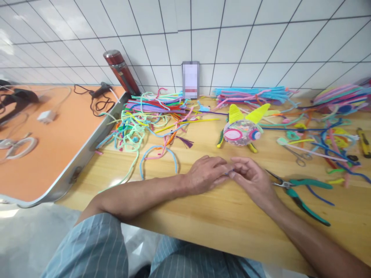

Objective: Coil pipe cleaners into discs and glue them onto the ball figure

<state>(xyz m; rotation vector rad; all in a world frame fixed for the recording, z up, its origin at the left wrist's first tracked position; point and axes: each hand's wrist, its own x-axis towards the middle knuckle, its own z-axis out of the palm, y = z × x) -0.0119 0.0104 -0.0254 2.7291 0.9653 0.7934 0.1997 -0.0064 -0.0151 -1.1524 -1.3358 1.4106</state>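
- The white tiled wall (162,46) runs along the back, its grid lines dark.
- The wooden counter (185,216) spreads in front of the person, both forearms over it.
- At left, an orange surface (58,154) with a grey edge holds cables and a white adapter (46,116).
- Pipe cleaners lie in a colourful heap (135,129) left of centre, and a blue-and-pink bundle (255,94) lies by the wall; more loose ones tangle at far right.
- A red thermos (123,73) stands at the back, beside the orange surface's edge.
- The left hand (206,174) and right hand (251,175) meet just above the counter, fingertips pinched together on a small blue piece.
- Green-handled pliers (290,185) lie just right of the right hand, jaws and handles spread.
- A sequined ball (242,133) with yellow ears and pink and blue eyes sits behind the hands.
- A phone (190,80) is propped upright near the wall, its screen blurred.
- Scissors (296,154) lie beyond the pliers; a yellow cutter (363,143) is at far right.
- A purple tassel (185,142) lies behind the left hand.
- The small blue piece (227,173) is between both hands' fingertips, mostly hidden.
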